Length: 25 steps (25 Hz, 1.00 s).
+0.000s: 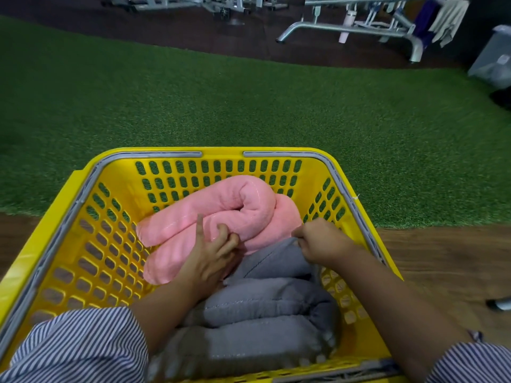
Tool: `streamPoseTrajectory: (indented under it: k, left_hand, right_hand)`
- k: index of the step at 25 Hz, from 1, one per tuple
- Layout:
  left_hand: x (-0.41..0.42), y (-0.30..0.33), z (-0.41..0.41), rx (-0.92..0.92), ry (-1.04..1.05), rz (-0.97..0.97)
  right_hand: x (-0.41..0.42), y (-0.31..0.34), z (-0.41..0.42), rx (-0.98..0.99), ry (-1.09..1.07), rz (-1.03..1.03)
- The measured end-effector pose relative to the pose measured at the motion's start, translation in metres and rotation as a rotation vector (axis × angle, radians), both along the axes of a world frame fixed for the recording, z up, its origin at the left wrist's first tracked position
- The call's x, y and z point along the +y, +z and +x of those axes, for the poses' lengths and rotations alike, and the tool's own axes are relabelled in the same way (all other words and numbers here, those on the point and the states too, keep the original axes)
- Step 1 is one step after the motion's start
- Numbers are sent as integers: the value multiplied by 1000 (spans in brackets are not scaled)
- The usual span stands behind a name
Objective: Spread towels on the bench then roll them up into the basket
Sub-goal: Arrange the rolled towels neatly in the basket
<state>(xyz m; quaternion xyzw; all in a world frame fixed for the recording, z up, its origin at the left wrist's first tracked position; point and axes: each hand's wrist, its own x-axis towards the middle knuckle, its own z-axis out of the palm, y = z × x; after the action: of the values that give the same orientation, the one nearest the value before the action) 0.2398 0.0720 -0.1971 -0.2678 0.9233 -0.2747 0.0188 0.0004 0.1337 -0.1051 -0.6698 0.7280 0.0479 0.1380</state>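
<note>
I'm reaching both hands into the yellow basket [69,217].
My left hand [213,252] is pinching the pink towel [221,208]; my right hand [318,241] is gripping the grey towel [262,305], both lying rolled inside.

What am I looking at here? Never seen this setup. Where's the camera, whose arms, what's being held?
There is no machine: a person works with bare hands, and the one picture comes from a wide-angle camera on their head, looking forward and down. Both arms, in striped sleeves, reach into a yellow basket that sits on a wooden surface beside green turf. Inside lie a rolled pink towel at the far end and a grey towel, rolled or folded, nearer the person. The left hand rests on the pink towel with one finger sticking up. The right hand pinches the top edge of the grey towel. Gym equipment stands at the back.
</note>
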Motion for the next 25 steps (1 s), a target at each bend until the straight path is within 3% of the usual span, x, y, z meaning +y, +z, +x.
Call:
streamPoseTrajectory:
  k: [4,7,10,15,19,21,25]
  left_hand:
    - [-1,8,2,50,-140,41]
    - [-7,24,-4,227,-290,78]
    - [-18,43,-32,320,-293,41]
    - [-36,71,-79,135,-102,168]
    - [-40,74,-105,-13,-33,196]
    - [-37,72,-117,-47,-19,207]
    - [-30,66,-123,-31,-7,230]
  right_hand:
    - [-2,-19,3,-72,-184,12]
    - [-4,-25,9,-148,-327,-12]
    - [-5,-28,18,-84,-351,-40]
    - [-11,-34,24,-64,-421,-128]
    - [-25,-49,21,-33,-478,36]
    - [-28,-50,20,-2,-413,88]
    - [-22,-25,19,-8,-386,-15]
